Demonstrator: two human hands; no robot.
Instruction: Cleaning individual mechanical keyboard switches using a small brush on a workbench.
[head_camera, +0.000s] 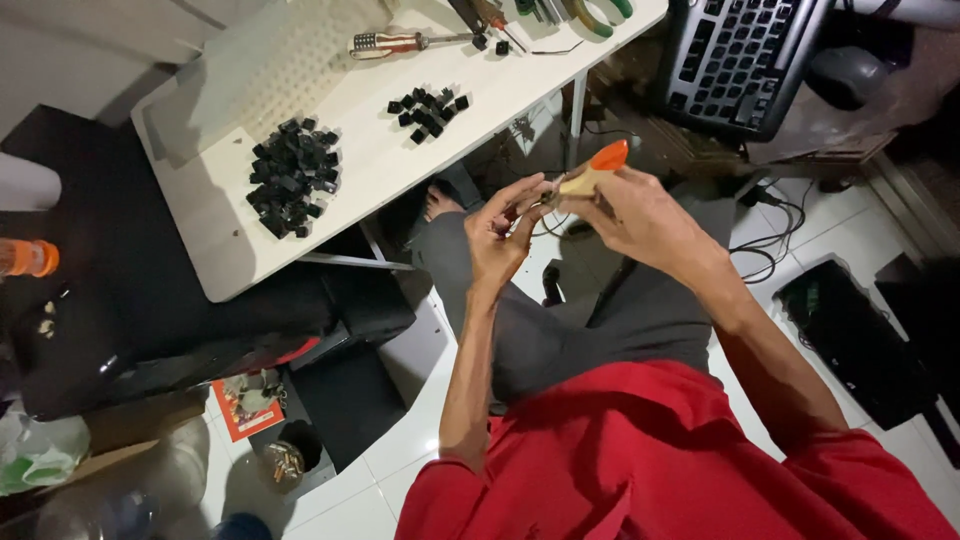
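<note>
On the white tabletop (380, 160) to your left lie a big heap of black keycaps (293, 176), a smaller heap (428, 108) and a screwdriver (400, 43). Over your lap, your left hand (503, 232) has its fingers curled around something too small to make out. Your right hand (640, 215) grips an orange-tipped tool (598, 167), touching the left. A keyboard (740, 60) sits further right.

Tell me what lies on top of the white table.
On the white table lie two heaps of small black keyboard switches, large and small, plus a red-handled screwdriver. Tools at the far edge are cut off by the frame.
</note>
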